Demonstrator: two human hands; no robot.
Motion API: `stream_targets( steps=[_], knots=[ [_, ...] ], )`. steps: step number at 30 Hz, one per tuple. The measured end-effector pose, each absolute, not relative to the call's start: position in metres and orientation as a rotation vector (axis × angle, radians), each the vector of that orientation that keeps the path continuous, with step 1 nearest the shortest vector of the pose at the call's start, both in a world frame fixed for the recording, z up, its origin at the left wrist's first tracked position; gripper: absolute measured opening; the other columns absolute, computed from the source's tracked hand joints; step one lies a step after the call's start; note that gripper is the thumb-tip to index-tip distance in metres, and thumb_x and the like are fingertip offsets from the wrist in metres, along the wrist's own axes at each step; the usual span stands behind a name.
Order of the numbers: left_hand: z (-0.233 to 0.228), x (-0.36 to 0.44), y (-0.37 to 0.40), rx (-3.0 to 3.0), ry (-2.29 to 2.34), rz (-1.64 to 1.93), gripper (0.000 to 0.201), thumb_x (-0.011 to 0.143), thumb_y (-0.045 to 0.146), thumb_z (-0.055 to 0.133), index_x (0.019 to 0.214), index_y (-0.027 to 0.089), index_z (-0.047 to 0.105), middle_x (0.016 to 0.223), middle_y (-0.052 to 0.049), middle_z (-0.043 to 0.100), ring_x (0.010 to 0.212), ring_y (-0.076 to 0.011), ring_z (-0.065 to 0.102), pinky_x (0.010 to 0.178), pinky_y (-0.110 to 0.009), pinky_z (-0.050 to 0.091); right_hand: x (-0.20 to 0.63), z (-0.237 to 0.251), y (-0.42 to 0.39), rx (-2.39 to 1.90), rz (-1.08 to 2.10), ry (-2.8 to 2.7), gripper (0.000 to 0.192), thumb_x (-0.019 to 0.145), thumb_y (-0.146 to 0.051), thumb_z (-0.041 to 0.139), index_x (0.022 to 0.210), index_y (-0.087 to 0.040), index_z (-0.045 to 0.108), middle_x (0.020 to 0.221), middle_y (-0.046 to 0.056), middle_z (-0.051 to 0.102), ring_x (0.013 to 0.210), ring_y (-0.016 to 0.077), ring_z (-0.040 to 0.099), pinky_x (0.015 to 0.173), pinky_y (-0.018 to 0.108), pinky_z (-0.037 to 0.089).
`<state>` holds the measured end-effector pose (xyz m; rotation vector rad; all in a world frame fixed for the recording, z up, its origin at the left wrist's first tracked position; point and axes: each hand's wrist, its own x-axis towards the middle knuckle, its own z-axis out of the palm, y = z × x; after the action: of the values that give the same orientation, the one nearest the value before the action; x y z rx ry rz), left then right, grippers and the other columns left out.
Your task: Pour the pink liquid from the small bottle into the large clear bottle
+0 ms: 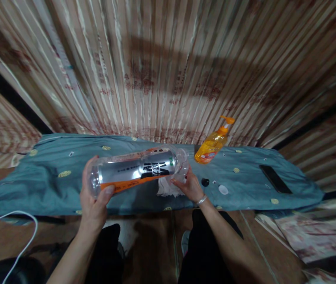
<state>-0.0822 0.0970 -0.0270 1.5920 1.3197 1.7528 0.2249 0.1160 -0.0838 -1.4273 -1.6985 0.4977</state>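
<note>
The left hand (92, 205) holds a large clear plastic bottle (137, 170) by its base end, with the fingers (108, 191) wrapped around it. The bottle lies almost flat in the air, just above the front edge of the low bench (38, 185) with its blue-grey cover. The right hand (189, 186) is at the neck end; its fingers are curled there, touching the bottle and a white cloth (166, 188) under it, but I cannot tell if they really grip.

A small black cap (205, 182) lies on the cover just beside the right hand, so the mouth may be open. The bottle looks empty, but if some liquid is left it could run out onto the cover, because the bottle is held sideways. It is wide and smooth, so a one-end hold could slip.

The orange pump bottle (213, 144) stands tilted further back, about half full of orange liquid. A dark phone (275, 178) lies well apart at the right.
</note>
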Motion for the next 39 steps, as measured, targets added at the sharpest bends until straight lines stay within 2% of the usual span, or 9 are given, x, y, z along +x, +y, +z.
stream_targets(
  steps=[3, 7, 16, 21, 27, 33, 39],
  knots=[
    [-0.0250, -0.0809, 0.0953, 1.453, 1.202, 1.763, 0.084, 0.070, 0.059, 0.074, 0.144, 0.031, 0.049, 0.137, -0.008, 0.056, 0.127, -0.0351, 0.053, 0.114, -0.053, 0.036, 0.2249, -0.0841, 0.1161, -1.422, 0.525, -1.689, 0.091, 0.080, -0.041, 0.076, 0.154, -0.016, 0.029, 0.123, 0.016, 0.072, 0.102, 0.0313, 0.074, 0.090, 0.045, 0.060],
    [-0.0224, -0.0786, 0.0935, 1.420, 1.194, 1.768, 0.083, 0.068, 0.058, 0.077, 0.143, 0.031, 0.051, 0.134, -0.007, 0.057, 0.124, -0.0333, 0.054, 0.114, -0.051, 0.035, 0.2246, -0.0843, 0.1159, -1.425, 0.513, -1.680, 0.090, 0.080, -0.045, 0.075, 0.153, -0.016, 0.030, 0.123, 0.016, 0.072, 0.101, 0.0310, 0.074, 0.091, 0.045, 0.060],
    [-0.0215, -0.0784, 0.0925, 1.459, 1.241, 1.744, 0.083, 0.070, 0.059, 0.073, 0.144, 0.028, 0.048, 0.131, -0.008, 0.059, 0.118, -0.0331, 0.058, 0.109, -0.049, 0.042, 0.2242, -0.0823, 0.1151, -1.466, 0.506, -1.676, 0.090, 0.079, -0.040, 0.078, 0.152, -0.016, 0.031, 0.122, 0.016, 0.073, 0.099, 0.0315, 0.075, 0.089, 0.045, 0.060],
    [-0.0216, -0.0781, 0.0925, 1.487, 1.222, 1.763, 0.082, 0.071, 0.057, 0.074, 0.143, 0.026, 0.050, 0.131, -0.008, 0.058, 0.118, -0.0320, 0.057, 0.110, -0.047, 0.040, 0.2244, -0.0823, 0.1150, -1.469, 0.498, -1.677, 0.090, 0.079, -0.043, 0.078, 0.152, -0.017, 0.032, 0.123, 0.016, 0.072, 0.102, 0.0322, 0.074, 0.091, 0.046, 0.059],
    [-0.0183, -0.0775, 0.0904, 1.526, 1.282, 1.760, 0.085, 0.071, 0.062, 0.071, 0.143, 0.022, 0.049, 0.128, -0.009, 0.059, 0.114, -0.0320, 0.058, 0.106, -0.046, 0.043, 0.2240, -0.0825, 0.1149, -1.440, 0.569, -1.659, 0.093, 0.080, -0.046, 0.076, 0.154, -0.015, 0.028, 0.126, 0.016, 0.071, 0.106, 0.0320, 0.073, 0.094, 0.046, 0.059],
    [-0.0172, -0.0772, 0.0903, 1.508, 1.212, 1.782, 0.082, 0.071, 0.057, 0.074, 0.143, 0.025, 0.050, 0.123, -0.007, 0.060, 0.108, -0.0285, 0.059, 0.105, -0.043, 0.043, 0.2235, -0.0827, 0.1150, -1.448, 0.536, -1.656, 0.092, 0.078, -0.039, 0.079, 0.153, -0.016, 0.031, 0.125, 0.016, 0.072, 0.105, 0.0322, 0.074, 0.093, 0.045, 0.059],
    [-0.0165, -0.0761, 0.0904, 1.536, 1.244, 1.776, 0.083, 0.071, 0.056, 0.073, 0.143, 0.023, 0.050, 0.125, -0.009, 0.061, 0.109, -0.0306, 0.060, 0.103, -0.046, 0.045, 0.2235, -0.0829, 0.1149, -1.434, 0.525, -1.657, 0.090, 0.079, -0.040, 0.077, 0.152, -0.017, 0.030, 0.125, 0.015, 0.072, 0.106, 0.0313, 0.074, 0.093, 0.044, 0.059]
  ],
)
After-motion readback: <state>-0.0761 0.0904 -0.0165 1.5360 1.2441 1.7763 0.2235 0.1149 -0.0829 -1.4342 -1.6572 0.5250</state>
